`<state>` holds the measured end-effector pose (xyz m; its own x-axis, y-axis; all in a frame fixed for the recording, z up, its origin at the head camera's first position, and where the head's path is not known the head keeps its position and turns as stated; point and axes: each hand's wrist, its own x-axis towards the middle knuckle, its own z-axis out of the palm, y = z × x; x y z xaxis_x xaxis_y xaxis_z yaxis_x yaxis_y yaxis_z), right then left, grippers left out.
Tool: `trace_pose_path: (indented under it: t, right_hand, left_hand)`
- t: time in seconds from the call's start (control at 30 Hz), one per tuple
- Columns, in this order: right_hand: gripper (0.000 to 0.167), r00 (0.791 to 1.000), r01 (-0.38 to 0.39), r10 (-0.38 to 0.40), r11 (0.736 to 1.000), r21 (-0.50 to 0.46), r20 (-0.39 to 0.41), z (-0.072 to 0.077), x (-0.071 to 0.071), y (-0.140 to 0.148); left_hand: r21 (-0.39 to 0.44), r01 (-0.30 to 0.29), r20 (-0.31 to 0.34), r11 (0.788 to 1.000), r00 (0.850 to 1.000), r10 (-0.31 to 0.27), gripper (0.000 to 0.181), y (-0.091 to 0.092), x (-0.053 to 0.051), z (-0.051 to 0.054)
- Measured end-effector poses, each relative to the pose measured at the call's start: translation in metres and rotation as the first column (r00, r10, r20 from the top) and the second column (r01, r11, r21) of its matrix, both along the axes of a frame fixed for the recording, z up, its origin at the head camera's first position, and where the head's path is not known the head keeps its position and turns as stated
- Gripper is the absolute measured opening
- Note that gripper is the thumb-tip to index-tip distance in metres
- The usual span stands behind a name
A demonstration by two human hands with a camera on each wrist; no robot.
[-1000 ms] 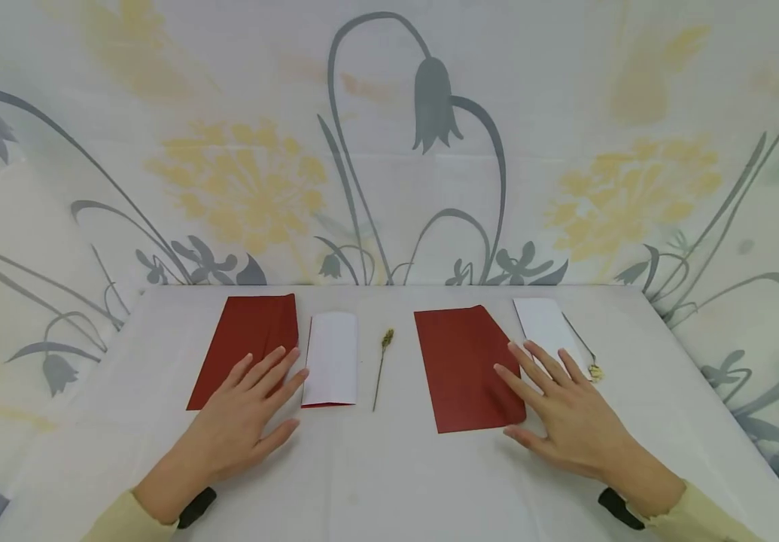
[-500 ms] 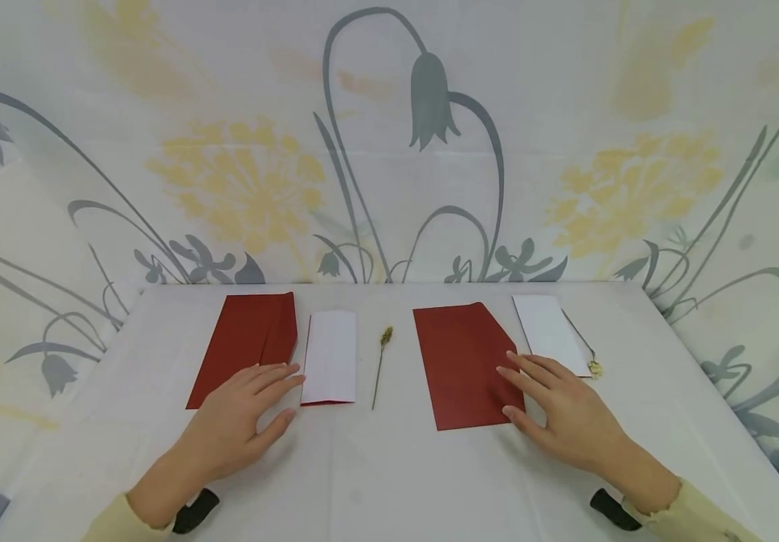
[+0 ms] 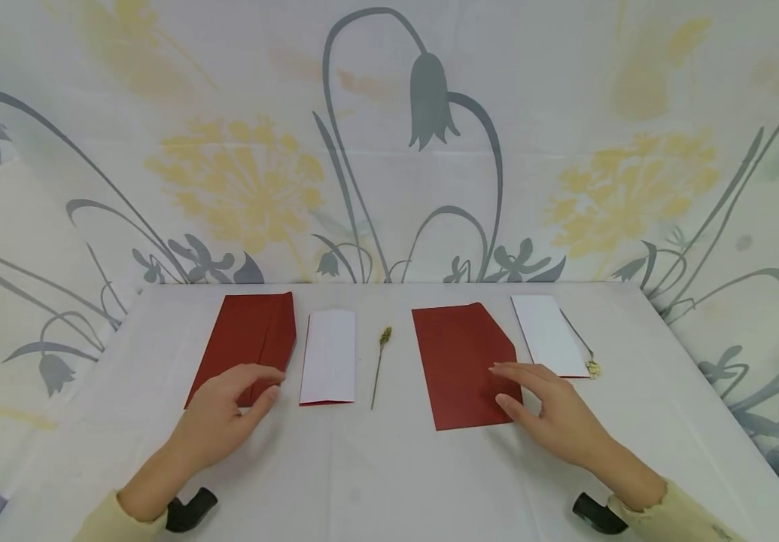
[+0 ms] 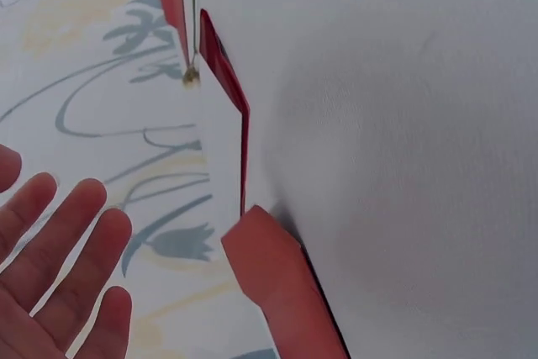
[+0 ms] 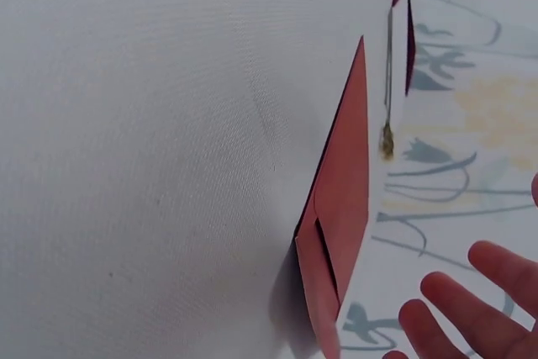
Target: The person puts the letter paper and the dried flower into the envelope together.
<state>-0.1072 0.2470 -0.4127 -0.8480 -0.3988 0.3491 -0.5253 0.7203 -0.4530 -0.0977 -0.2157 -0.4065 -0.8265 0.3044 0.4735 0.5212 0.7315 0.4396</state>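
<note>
My left hand (image 3: pixel 216 414) hovers over the near part of a red envelope (image 3: pixel 247 327), fingers relaxed and holding nothing. In the left wrist view, the fingers (image 4: pixel 84 208) stand apart from the paper. To the right of that envelope lie a white folded card (image 3: pixel 330 357) with red showing at its edges and a dried flower sprig (image 3: pixel 381 361). Above the right edge of a second red envelope (image 3: pixel 460 361) is my right hand (image 3: pixel 555 414), loosely bent and also holding nothing. Beyond it lie another white card (image 3: pixel 545 331) and a pale yellow dried flower (image 3: pixel 594 368).
Everything lies on a white-covered table (image 3: pixel 389 482). Behind it and at both sides hangs a cloth (image 3: pixel 389 150) with grey and yellow flower prints. A black strap (image 3: pixel 189 512) sits at the left wrist and a similar black strap (image 3: pixel 599 516) at the right.
Both hands have lifted and drawn back a little from the envelopes, their spread fingers now bent closer together. More of the left envelope shows. The envelopes, cards and flowers have stayed put.
</note>
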Motion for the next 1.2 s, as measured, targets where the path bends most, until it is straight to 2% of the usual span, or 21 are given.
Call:
trace_pose_path:
  t: [0.1,0.27,0.43,0.6,0.73,0.87,0.97,1.07,1.2]
  right_hand:
    - [0.037,0.999,-0.003,0.004,1.0,-0.029,0.039,-0.001,-0.001,-0.003]
    - [0.038,0.996,0.0,0.006,0.998,-0.062,0.093,-0.003,-0.003,-0.009]
    - [0.037,0.99,-0.018,0.032,0.994,-0.105,0.139,-0.002,-0.006,-0.017]
    - [0.036,0.988,-0.034,0.053,0.991,-0.129,0.146,-0.003,-0.01,-0.026]
    - [0.034,0.988,-0.055,0.075,0.988,-0.146,0.135,-0.005,-0.014,-0.033]
    - [0.033,0.985,-0.067,0.092,0.984,-0.162,0.148,-0.008,-0.016,-0.04]
    - [0.034,0.98,-0.081,0.109,0.983,-0.164,0.168,-0.008,-0.019,-0.046]
    - [0.034,0.976,-0.1,0.128,0.982,-0.16,0.174,-0.006,-0.023,-0.053]
    - [0.034,0.971,-0.139,0.167,0.976,-0.167,0.173,-0.006,-0.028,-0.062]
  left_hand:
    - [0.037,-0.04,0.016,0.999,0.999,0.039,0.02,-0.005,-0.003,-0.001]
    - [0.074,-0.108,0.079,0.991,0.992,0.102,0.016,-0.016,-0.008,0.002]
    - [0.045,-0.178,0.117,0.983,0.978,0.172,0.012,-0.03,-0.014,0.004]
    - [0.004,-0.214,0.151,0.977,0.966,0.21,0.011,-0.039,-0.022,0.003]
    - [-0.015,-0.22,0.228,0.975,0.949,0.218,0.015,-0.041,-0.027,0.001]
    - [0.002,-0.219,0.327,0.976,0.922,0.206,0.023,-0.042,-0.032,0.0]
    - [0.008,-0.217,0.375,0.976,0.906,0.198,0.027,-0.044,-0.038,-0.005]
    - [-0.017,-0.188,0.385,0.982,0.905,0.18,0.032,-0.045,-0.045,-0.012]
    - [-0.107,-0.144,0.39,0.984,0.904,0.175,0.048,-0.045,-0.052,-0.021]
